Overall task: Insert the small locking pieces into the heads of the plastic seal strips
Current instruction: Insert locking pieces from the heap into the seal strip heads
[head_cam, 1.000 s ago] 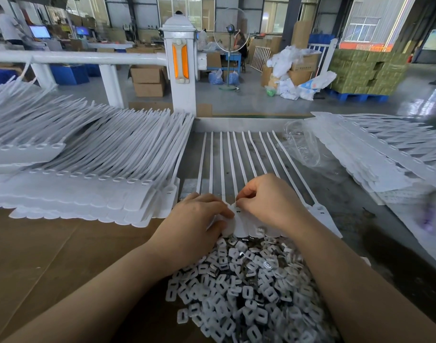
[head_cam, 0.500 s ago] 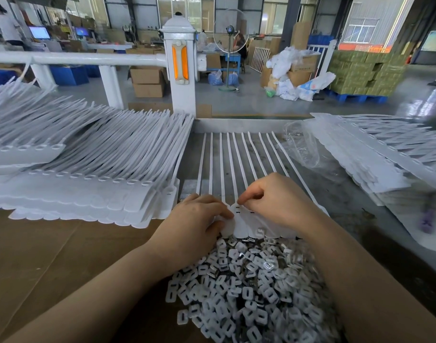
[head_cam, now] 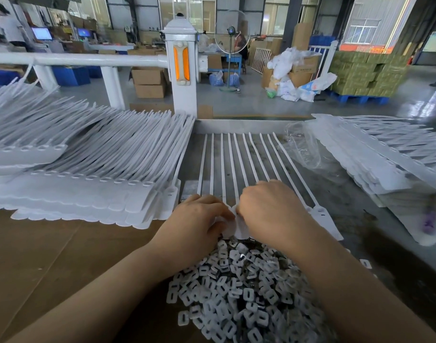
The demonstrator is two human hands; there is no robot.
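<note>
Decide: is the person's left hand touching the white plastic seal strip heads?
Touching. The head view shows the left hand with fingers curled onto the white plastic seal strip heads.

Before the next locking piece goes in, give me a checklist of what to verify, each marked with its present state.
1. Supply of locking pieces within reach: ok, a heap lies just below both hands.
2. Row of seal strips laid flat, tails pointing away: ok.
3. Left hand steadying the strip heads: ok, its fingers curl over them.
4. Right hand has a piece pinched: cannot tell, fingertips are hidden.
5. Piece seated in the current head: cannot tell, the hands cover it.
6. Strip head at far right in view: ok, uncovered; whether it is filled, cannot tell.
</note>
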